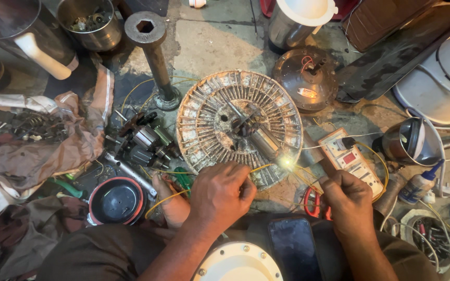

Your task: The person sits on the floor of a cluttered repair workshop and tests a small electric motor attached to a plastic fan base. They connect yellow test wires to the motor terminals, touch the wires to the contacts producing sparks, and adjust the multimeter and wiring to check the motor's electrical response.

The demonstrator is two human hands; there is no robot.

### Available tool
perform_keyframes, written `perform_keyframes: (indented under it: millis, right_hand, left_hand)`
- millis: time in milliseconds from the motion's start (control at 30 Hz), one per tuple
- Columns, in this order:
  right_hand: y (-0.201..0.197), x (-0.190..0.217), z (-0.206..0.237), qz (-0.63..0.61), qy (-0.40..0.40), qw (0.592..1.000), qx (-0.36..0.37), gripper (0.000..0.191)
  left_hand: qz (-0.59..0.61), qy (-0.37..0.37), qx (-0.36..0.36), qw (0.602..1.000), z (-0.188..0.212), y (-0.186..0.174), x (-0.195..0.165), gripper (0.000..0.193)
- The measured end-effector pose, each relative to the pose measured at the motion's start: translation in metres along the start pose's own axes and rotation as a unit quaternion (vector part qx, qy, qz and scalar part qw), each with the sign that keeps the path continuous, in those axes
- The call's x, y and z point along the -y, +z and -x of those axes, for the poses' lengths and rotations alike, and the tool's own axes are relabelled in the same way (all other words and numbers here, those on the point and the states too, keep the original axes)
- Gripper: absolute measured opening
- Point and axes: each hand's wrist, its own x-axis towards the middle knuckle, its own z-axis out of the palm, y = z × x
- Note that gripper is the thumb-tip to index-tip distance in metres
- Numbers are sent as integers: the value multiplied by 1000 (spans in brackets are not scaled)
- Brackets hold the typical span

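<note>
A round fan stator [238, 127] with a ring of slotted laminations and a central shaft lies on the floor in front of me. My left hand [220, 195] pinches a yellow wire [167, 198] just below the stator's near edge. My right hand [347, 200] grips a thin tool whose tip meets the wire's end, where a bright spark [287, 162] glows. Both hands sit close together at the stator's lower right rim.
A white tester box [350, 158] lies right of the stator, red-handled pliers [312, 203] below it. A domed metal cover [308, 78], a steel post [154, 57], small motor parts [144, 143], a black bowl [116, 200], a phone [292, 247] and rags [42, 145] surround me.
</note>
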Motion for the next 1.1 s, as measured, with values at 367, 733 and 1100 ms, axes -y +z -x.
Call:
perform_keyframes:
  millis: [367,733,1100]
  right_hand:
    - [1,0,0,-6,-4,1000,-2,28]
    - [1,1,0,0,3,1000,-3,30]
    - [0,1,0,-5,3,1000,-3,29]
  left_hand:
    - [6,-1,-1,1000,0,0,0,15]
    - [9,3,-6,1000,-1,-1,0,15]
    - [10,2,-3,1000,0,-1,0,15]
